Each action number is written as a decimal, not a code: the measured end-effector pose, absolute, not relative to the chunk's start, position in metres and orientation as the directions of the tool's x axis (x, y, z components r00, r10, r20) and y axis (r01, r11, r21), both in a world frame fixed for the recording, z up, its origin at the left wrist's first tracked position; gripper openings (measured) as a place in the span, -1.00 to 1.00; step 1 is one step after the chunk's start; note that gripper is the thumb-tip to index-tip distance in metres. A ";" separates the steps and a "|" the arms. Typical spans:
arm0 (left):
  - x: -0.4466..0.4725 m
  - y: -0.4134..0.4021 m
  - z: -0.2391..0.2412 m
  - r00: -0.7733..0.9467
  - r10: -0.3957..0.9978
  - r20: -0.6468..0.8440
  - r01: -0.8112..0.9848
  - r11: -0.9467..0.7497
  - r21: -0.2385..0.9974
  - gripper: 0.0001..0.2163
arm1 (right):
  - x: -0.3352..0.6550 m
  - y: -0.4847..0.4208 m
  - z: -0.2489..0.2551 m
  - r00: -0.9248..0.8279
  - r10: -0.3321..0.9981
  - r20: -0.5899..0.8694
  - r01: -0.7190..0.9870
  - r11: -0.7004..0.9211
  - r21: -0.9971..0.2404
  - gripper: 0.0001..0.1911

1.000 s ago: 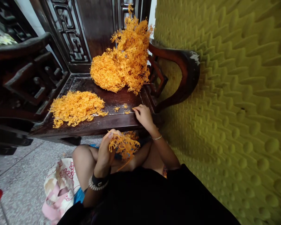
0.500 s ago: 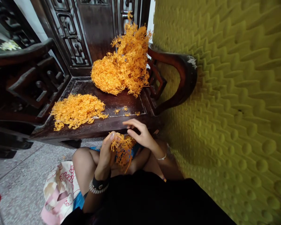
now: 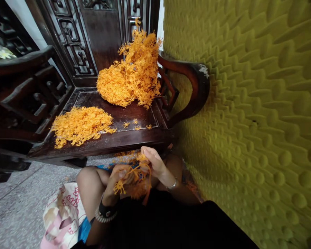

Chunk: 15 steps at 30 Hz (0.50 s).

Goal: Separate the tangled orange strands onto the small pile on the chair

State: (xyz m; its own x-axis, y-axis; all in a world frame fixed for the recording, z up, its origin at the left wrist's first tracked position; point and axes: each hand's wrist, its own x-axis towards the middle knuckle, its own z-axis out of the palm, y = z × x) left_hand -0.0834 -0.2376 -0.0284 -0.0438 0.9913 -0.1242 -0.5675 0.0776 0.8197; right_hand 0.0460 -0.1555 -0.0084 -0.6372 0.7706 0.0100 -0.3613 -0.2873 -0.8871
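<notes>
Both my hands are low in front of my lap, below the seat's front edge. My left hand is closed on orange plastic flower pieces, spidery shapes on thin stems. My right hand is closed too, its fingers pinching part of the same orange strands, which stretch between the hands. More of the orange cluster hangs blurred beneath them. On the chair seat lie a low pile of loose orange pieces at the left and a taller heap at the back right.
The dark carved wooden chair has a curved armrest at the right. A yellow-green embossed panel stands beside it. Several single orange pieces lie on the seat. A white and pink cloth bag rests on the speckled floor.
My right hand, open with fingers apart before, has come down and closed on the orange strands. My left hand has lowered slightly. The whole view has shifted a little.
</notes>
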 end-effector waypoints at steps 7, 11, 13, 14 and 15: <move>-0.068 -0.232 -0.023 0.050 0.998 0.046 -0.584 -0.008 0.812 -0.43 | 0.031 -0.160 0.014 -0.519 0.854 -0.035 -0.584 -0.384 -0.715 -0.46; -0.075 -0.235 -0.006 0.028 0.999 -0.016 -0.382 0.026 0.924 -0.47 | 0.037 -0.155 0.019 -0.417 0.909 0.014 -0.584 -0.256 -0.770 -0.44; -0.076 -0.236 0.000 0.041 0.998 -0.047 -0.331 0.058 0.942 -0.47 | 0.042 -0.153 0.021 -0.385 0.923 0.022 -0.553 -0.212 -0.806 -0.44; -0.076 -0.236 0.002 0.044 0.997 -0.063 -0.339 0.074 0.938 -0.47 | 0.044 -0.151 0.022 -0.379 0.925 0.016 -0.546 -0.210 -0.811 -0.44; -0.074 -0.235 0.002 0.038 0.996 -0.081 -0.346 0.090 0.934 -0.48 | 0.044 -0.150 0.022 -0.378 0.926 0.003 -0.547 -0.221 -0.807 -0.44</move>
